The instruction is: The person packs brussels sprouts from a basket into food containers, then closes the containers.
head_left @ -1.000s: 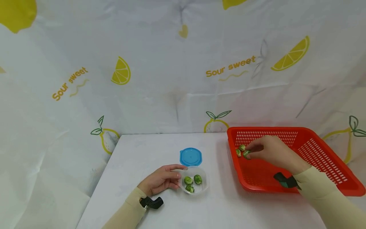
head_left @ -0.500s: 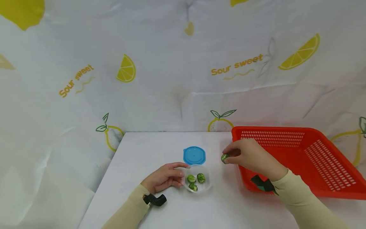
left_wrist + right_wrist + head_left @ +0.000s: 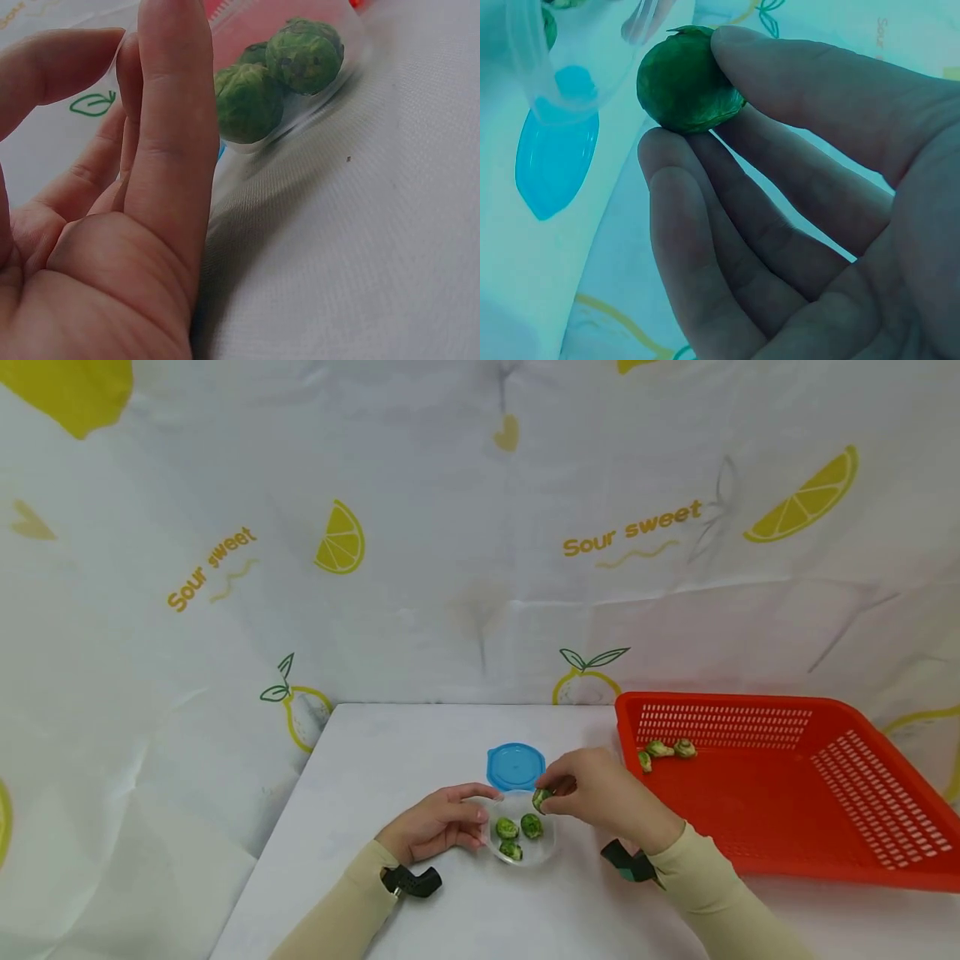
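Observation:
Three Brussels sprouts [image 3: 532, 826] lie in a small clear plastic container [image 3: 525, 860] on the white table. At its left side my left hand [image 3: 442, 823] holds the container by the rim with bent fingers; the left wrist view shows sprouts [image 3: 304, 56] through the wall. My right hand [image 3: 603, 797] pinches another Brussels sprout [image 3: 686, 82] between thumb and fingertips, above the container's far right edge. Just behind the container lies a blue lid [image 3: 516, 766], flat on the table.
A large red plastic basket [image 3: 787, 810] stands at the right, with sprouts [image 3: 684, 747] in its far left corner. A white cloth [image 3: 450, 568] printed with lemons hangs behind the table.
My right hand has lifted a Brussels sprout out of the red basket and carried it left to the container. My left hand has stayed at the container. The view has shifted slightly.

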`<state>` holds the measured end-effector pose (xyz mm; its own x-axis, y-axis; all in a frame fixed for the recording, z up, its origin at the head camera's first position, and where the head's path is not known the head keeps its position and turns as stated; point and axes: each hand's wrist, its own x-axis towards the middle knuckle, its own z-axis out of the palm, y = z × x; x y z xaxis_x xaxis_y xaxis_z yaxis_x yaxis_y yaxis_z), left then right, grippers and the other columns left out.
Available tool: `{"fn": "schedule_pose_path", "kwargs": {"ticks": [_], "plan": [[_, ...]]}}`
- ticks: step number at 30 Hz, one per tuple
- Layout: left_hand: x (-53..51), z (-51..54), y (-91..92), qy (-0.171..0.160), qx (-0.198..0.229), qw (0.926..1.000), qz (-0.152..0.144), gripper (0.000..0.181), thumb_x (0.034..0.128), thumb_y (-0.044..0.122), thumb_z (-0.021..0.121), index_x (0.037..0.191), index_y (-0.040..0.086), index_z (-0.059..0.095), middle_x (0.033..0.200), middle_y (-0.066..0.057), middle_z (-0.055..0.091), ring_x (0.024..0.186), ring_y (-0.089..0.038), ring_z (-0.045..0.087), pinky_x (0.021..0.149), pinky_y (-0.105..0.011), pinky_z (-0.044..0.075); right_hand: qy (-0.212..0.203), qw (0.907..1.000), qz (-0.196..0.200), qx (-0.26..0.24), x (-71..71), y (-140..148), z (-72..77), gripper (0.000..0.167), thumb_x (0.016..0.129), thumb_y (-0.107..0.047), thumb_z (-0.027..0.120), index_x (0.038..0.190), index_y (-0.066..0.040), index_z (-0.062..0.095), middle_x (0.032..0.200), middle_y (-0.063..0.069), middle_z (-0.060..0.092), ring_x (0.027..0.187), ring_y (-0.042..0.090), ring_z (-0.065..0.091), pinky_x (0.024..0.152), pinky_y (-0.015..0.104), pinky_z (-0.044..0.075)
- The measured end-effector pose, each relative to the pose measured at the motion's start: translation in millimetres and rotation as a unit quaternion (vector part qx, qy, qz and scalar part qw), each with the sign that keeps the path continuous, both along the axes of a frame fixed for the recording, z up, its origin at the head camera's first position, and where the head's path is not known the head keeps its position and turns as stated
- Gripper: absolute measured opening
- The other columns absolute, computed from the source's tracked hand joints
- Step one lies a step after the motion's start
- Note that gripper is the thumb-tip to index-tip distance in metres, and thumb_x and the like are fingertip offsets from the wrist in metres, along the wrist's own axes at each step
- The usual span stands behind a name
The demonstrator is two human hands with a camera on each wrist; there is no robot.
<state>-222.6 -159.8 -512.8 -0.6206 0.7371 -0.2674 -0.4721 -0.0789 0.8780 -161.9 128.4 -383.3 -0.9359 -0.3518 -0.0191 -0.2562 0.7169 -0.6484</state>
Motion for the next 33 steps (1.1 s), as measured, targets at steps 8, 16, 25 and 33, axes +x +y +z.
{"fn": "schedule_pose_path", "kwargs": {"ticks": [8,16,25,33], "plan": [[0.0,2.6,0.5,0.007,-0.005,1.0000,-0.002,0.043,0.1071,0.012,0.065,0.149,0.012,0.057,0.088,-0.001,0.072,0.078,-0.011,0.074,0.080,-0.026,0.067,0.004,0.9999,0.002,0.010,5.1,-19,-13.6,0.020,0.088,-0.017,0.091,0.106,-0.014,0.085,0.088,-0.009,0.073,0.081,0.009,0.064,0.070,0.020,0.057],[0.9,3.9,-0.2,0.008,-0.001,1.0000,-0.001,0.042,0.1058,0.011,0.066,0.147,0.012,0.058,0.087,-0.001,0.072,0.077,-0.010,0.074,0.080,-0.025,0.067,-0.018,0.9997,-0.004,0.017,8.7,-27,-26.6,0.022,0.086,-0.016,0.092,0.107,-0.013,0.085,0.090,-0.008,0.074,0.082,0.011,0.063,0.070,0.023,0.059],[-0.7,1.3,0.0,0.005,-0.005,1.0000,0.001,0.042,0.1069,0.009,0.064,0.149,0.011,0.058,0.086,-0.001,0.072,0.076,-0.010,0.073,0.080,-0.026,0.067,-0.030,0.9994,-0.001,0.017,10.2,-29,-31.0,0.022,0.086,-0.013,0.091,0.107,-0.012,0.085,0.094,-0.005,0.076,0.082,0.011,0.064,0.075,0.029,0.064],[-1.6,0.1,0.2,0.005,-0.003,1.0000,0.000,0.043,0.1062,0.011,0.066,0.149,0.012,0.058,0.087,-0.002,0.072,0.077,-0.011,0.073,0.080,-0.026,0.067,-0.036,0.9990,-0.005,0.026,11.2,-29,-32.9,0.021,0.086,-0.012,0.091,0.106,-0.011,0.085,0.095,-0.004,0.077,0.082,0.012,0.065,0.077,0.032,0.066]]}}
